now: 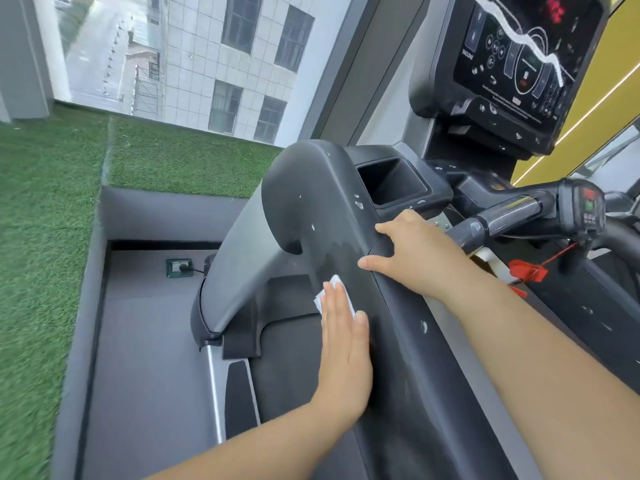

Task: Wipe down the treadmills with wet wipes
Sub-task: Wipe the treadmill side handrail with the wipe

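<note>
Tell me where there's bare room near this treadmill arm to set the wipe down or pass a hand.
The recessed tray between the side arm and the console looks bare. The grey floor between the turf and the treadmill base is open, bar a socket. Crowded: right of the arm, round the handlebar and red safety clip.

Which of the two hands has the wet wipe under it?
The left hand: its flat fingers press the white wipe on the treadmill arm. The right hand rests bare, higher up, beside the cup holder.
</note>
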`<move>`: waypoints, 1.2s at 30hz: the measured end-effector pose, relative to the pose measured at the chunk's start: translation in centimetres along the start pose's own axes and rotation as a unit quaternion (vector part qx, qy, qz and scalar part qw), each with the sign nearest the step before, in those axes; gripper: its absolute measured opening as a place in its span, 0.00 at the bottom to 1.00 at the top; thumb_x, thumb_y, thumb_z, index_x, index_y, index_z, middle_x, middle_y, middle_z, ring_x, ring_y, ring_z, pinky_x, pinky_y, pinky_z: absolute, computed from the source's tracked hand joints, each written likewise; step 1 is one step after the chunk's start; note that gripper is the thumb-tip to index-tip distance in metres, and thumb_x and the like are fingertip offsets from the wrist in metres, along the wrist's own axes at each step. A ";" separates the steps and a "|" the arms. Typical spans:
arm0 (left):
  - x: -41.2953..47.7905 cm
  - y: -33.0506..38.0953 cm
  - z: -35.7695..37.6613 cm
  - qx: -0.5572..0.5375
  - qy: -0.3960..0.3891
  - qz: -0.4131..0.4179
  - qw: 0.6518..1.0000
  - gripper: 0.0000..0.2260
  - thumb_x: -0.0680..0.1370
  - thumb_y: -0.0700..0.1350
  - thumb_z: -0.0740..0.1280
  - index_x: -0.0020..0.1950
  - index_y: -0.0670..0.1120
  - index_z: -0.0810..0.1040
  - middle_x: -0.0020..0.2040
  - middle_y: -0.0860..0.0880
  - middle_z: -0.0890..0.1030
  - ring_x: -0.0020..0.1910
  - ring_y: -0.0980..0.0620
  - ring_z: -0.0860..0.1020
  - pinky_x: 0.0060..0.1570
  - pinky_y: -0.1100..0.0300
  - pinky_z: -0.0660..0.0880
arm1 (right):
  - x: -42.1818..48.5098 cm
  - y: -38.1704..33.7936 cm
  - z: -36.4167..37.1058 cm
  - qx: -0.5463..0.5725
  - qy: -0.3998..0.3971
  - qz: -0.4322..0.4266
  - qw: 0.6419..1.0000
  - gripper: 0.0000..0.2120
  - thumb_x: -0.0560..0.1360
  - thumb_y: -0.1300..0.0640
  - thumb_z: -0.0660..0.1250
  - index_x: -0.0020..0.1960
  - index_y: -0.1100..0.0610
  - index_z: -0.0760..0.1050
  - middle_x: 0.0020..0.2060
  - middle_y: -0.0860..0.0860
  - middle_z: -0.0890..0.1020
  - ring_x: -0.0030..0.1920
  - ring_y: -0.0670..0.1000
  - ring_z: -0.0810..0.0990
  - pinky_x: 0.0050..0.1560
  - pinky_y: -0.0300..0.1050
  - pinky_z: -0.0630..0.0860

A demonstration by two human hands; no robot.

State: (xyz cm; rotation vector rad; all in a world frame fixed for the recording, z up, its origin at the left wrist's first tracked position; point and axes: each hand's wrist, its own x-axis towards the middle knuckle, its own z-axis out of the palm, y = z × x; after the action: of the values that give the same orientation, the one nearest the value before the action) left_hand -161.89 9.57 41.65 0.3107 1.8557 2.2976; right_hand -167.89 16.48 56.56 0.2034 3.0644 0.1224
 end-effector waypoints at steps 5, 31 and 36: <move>4.6 1.1 -1.2 -0.048 0.025 -0.062 0.997 0.23 0.83 0.54 0.44 0.77 0.56 0.39 0.74 0.66 0.39 0.73 0.65 0.36 0.67 0.68 0.38 | -0.1 -0.1 0.2 -0.001 0.002 0.001 1.000 0.32 0.73 0.40 0.67 0.72 0.53 0.66 0.66 0.52 0.66 0.63 0.54 0.71 0.56 0.48 0.69; 9.2 1.1 -3.4 -0.088 0.020 -0.134 0.987 0.23 0.83 0.55 0.43 0.77 0.58 0.41 0.75 0.65 0.40 0.74 0.65 0.40 0.70 0.62 0.40 | 0.0 -0.8 0.0 0.044 0.004 0.057 0.997 0.32 0.71 0.41 0.70 0.72 0.48 0.67 0.60 0.45 0.68 0.59 0.48 0.72 0.59 0.47 0.70; 6.4 0.4 -2.6 -0.102 0.008 -0.106 0.989 0.23 0.83 0.55 0.44 0.76 0.60 0.39 0.71 0.70 0.38 0.72 0.69 0.37 0.72 0.61 0.40 | 0.3 -0.6 0.0 0.050 0.000 0.061 0.997 0.32 0.70 0.41 0.71 0.71 0.47 0.67 0.52 0.42 0.65 0.53 0.45 0.71 0.58 0.47 0.71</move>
State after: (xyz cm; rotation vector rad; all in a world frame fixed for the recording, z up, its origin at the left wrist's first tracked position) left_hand -168.76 8.69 41.85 0.0647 1.5586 2.3197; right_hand -168.27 15.91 56.50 0.3967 3.0590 -0.0241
